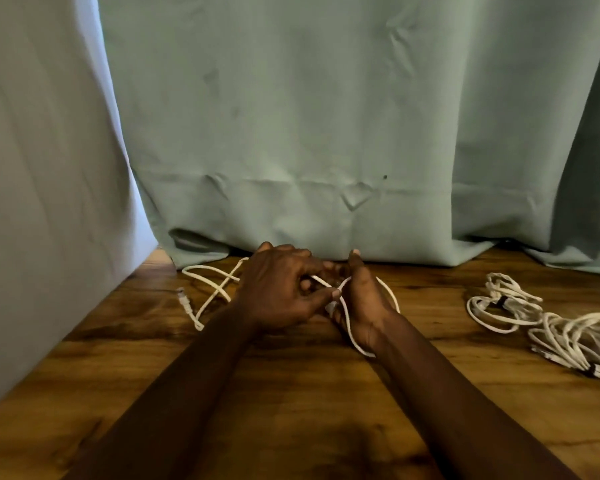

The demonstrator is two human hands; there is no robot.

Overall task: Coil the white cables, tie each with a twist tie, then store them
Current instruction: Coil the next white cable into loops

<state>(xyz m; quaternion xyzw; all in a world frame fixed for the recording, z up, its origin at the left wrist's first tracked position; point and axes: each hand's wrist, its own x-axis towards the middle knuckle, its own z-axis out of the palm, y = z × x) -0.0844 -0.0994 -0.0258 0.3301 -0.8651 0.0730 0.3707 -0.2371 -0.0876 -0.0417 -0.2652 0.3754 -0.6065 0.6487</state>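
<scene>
Wooden table (291, 410) fills the lower head view, green curtain (326, 116) hanging behind, pale cloth (42, 168) on the left side. Both bare forearms reach in from the bottom and meet near the far edge of the table. Left hand (281, 289) is knuckles-up, fingers curled, thumb and forefinger pinching a strand of the loose white cable (347, 320) right where it crosses to the other hand. Right hand (361, 299) stands on edge, palm facing left, thumb up; one loop of the same cable wraps around it, running down past the wrist and arcing behind the hand on the right. Its finger closure is hidden by the left hand, so cannot tell how tight the grip is, but the loop sits on it. Rest of this cable trails left of the left hand in slack crossing loops on the wood, ending at a connector (184, 301) lying flat near the pale cloth. Well apart to the right, two coiled cables lie on the table: nearer-centre bundle (499, 303) with a dark tie (502, 301), and a larger bundle (575, 344) at the frame edge, dark tie (591, 369) at its lower end, touching or just beside the first.
</scene>
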